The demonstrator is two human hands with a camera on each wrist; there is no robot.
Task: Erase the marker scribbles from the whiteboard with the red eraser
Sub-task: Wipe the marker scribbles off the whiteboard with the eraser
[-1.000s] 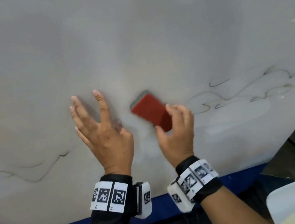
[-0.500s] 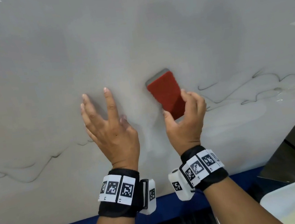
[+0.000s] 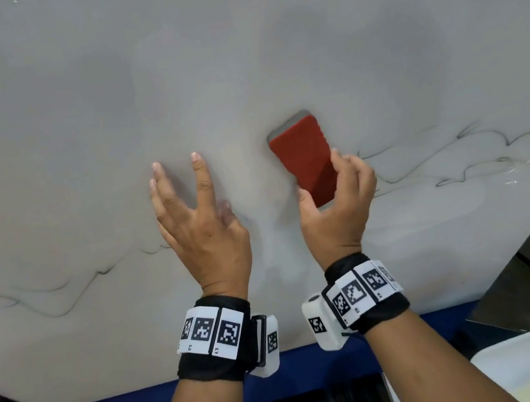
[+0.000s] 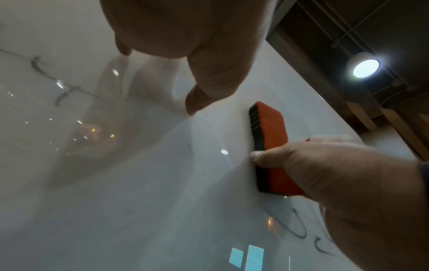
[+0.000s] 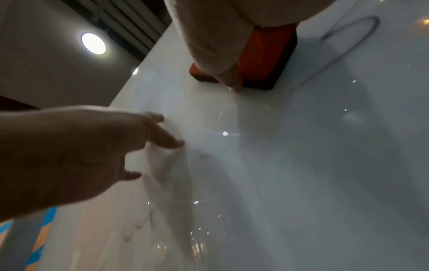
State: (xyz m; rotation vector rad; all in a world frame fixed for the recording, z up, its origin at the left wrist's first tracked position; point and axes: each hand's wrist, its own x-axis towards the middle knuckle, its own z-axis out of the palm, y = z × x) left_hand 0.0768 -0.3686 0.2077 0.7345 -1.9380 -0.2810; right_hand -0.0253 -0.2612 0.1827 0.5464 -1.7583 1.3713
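The head view looks from above and behind both hands, forward and down at the whiteboard (image 3: 76, 125), from a little way back. The left wrist view sits very near the board and looks along the left hand (image 4: 185, 36) toward the right. The right wrist view sits just as near and looks toward the left. All three share the red eraser (image 3: 303, 158) and the board between the hands.

Red eraser (image 3: 302, 158): rectangular block, dark felt face flat against the whiteboard (image 3: 236, 51), long axis near upright, slightly tilted. Whiteboard glossy, smeared grey. Thin black marker scribbles (image 3: 456, 163) remain right of the eraser; another wavy line (image 3: 49, 299) lower left.
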